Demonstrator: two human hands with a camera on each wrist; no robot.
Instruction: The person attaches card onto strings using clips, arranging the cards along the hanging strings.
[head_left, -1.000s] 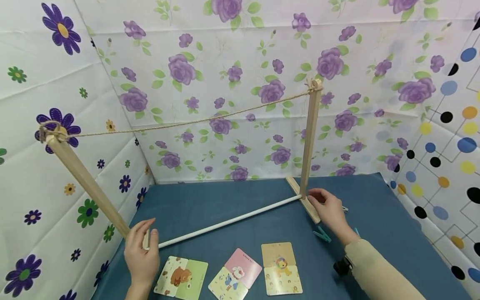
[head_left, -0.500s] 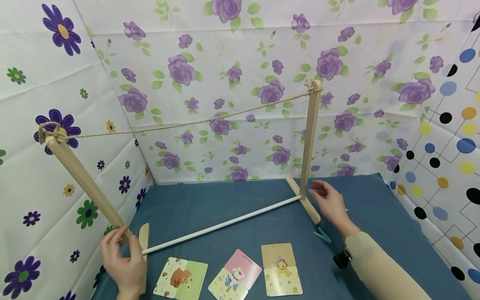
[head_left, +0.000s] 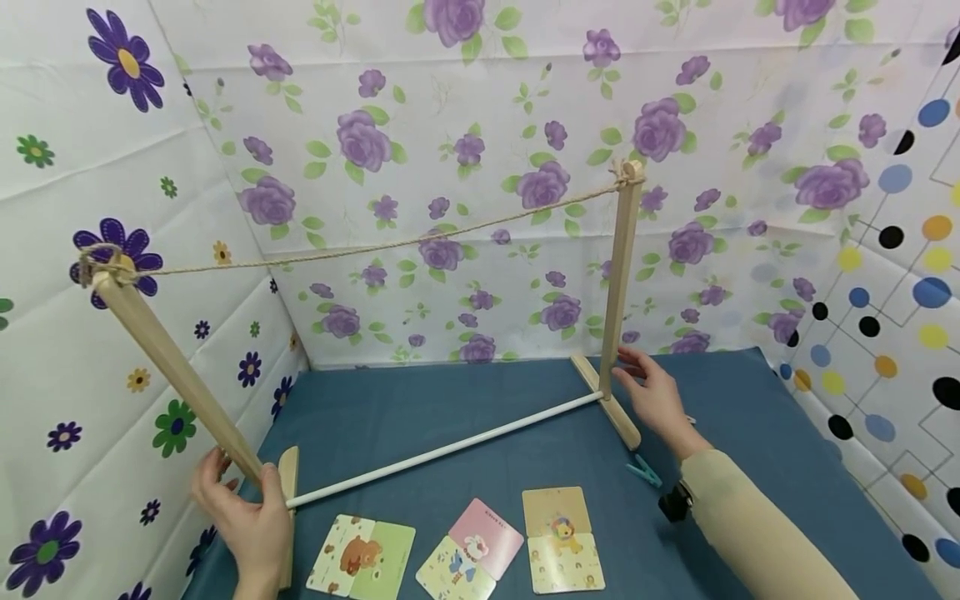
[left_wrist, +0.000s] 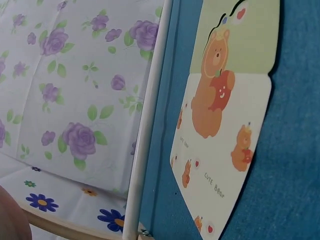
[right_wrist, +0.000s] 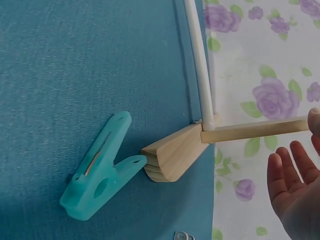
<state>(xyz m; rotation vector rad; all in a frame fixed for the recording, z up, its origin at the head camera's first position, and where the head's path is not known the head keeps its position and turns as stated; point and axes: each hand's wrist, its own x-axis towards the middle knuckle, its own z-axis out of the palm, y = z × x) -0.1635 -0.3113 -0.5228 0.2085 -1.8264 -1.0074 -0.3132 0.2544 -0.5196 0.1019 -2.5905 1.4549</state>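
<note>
A wooden stand has two upright posts with a twine line (head_left: 405, 242) tied between their tops and a white rod (head_left: 450, 448) joining their feet. My left hand (head_left: 247, 525) holds the left post (head_left: 172, 375) low down, fingers on its outer side and thumb in front. At the other end, my right hand (head_left: 654, 400) has thumb and forefinger at the lower part of the right post (head_left: 621, 275); its other fingers are spread below in the right wrist view. Wooden feet (head_left: 287, 475) lie on the blue cloth, the right foot (right_wrist: 175, 152) clearly shown.
A teal clothespin (right_wrist: 102, 167) lies by the right foot. Along the front are a bear card (head_left: 362, 554), a pink and yellow rabbit card (head_left: 471, 550) and a lion card (head_left: 563, 540). Flowered sheets (head_left: 480, 150) hang behind and at the left, a dotted one (head_left: 885, 300) at the right.
My left hand has moved left from the rod's end to the left post. My right hand has risen from near the right foot to the post's lower part. The stand looks still.
</note>
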